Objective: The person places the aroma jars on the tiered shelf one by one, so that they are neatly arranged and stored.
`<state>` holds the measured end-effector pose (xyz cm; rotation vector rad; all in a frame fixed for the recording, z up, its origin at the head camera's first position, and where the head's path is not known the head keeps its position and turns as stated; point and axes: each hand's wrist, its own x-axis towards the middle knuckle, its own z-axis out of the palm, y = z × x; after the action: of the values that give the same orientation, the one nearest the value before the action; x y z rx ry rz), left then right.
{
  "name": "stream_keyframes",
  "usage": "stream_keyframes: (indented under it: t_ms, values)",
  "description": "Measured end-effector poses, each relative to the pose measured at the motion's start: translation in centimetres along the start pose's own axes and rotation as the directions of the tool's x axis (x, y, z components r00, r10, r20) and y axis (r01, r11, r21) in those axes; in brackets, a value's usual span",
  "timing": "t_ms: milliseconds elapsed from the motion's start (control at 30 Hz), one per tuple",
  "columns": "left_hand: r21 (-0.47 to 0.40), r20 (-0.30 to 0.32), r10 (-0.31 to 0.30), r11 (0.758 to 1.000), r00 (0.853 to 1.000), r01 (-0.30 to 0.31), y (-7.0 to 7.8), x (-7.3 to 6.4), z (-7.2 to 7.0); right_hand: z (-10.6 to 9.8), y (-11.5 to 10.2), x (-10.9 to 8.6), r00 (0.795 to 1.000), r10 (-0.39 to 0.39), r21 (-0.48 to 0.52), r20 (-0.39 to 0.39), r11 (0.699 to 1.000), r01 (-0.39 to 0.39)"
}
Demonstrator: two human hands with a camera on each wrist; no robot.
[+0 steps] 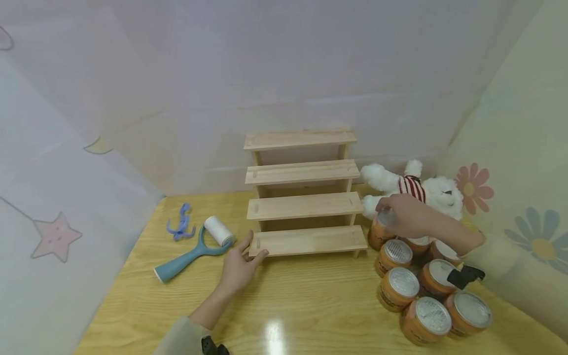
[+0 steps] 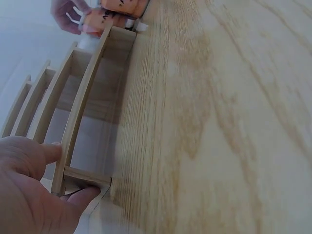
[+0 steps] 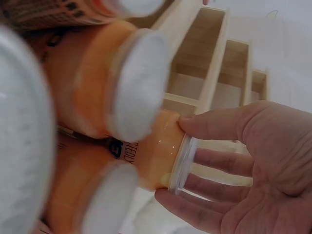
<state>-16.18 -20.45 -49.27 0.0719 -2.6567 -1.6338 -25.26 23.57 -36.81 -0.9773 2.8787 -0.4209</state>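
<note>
A four-step wooden display rack (image 1: 306,205) stands against the back wall. At the left end of its lowest board, my left hand (image 1: 237,266) pinches the wood; in the left wrist view, fingers of the left hand (image 2: 29,185) lie on both sides of the board. My right hand (image 1: 408,217) is at the rack's right side and holds an orange jar (image 1: 378,235) with a clear lid. The right wrist view shows the right hand's (image 3: 263,165) thumb and fingers around the lid end of that jar (image 3: 158,151).
Several more orange jars with pale lids (image 1: 430,315) are grouped at the right of the table (image 1: 319,305). Behind them lies a white plush toy (image 1: 386,180) in a striped top. At left are a blue-handled lint roller (image 1: 182,264) and a purple claw clip (image 1: 181,227).
</note>
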Motion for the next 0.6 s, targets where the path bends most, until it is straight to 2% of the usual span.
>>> stream_keyframes:
  t_ms: [133, 300, 467, 600]
  values:
    - [0.004, -0.005, 0.015, 1.000, 1.000, -0.015, 0.0, 0.1, 0.1, -2.2, -0.6, 0.0, 1.000, -0.004, -0.026, -0.016, 1.000, 0.004]
    - [-0.002, -0.001, -0.004, 1.000, 1.000, 0.004, -0.1, 0.1, 0.0, -5.6, -2.0, 0.4, 1.000, -0.010, -0.046, -0.020, 0.999, 0.009]
    - [-0.015, 0.011, -0.004, 1.000, 1.000, 0.004, 0.1, 0.0, 0.0, -9.5, -3.4, 2.2, 0.998, -0.051, -0.078, -0.043, 0.996, 0.047]
    - [-0.042, 0.019, -0.009, 0.999, 1.000, 0.010, 0.1, -0.1, 0.0, -12.6, -5.0, 4.2, 0.999, -0.035, -0.067, -0.042, 0.997, 0.032]
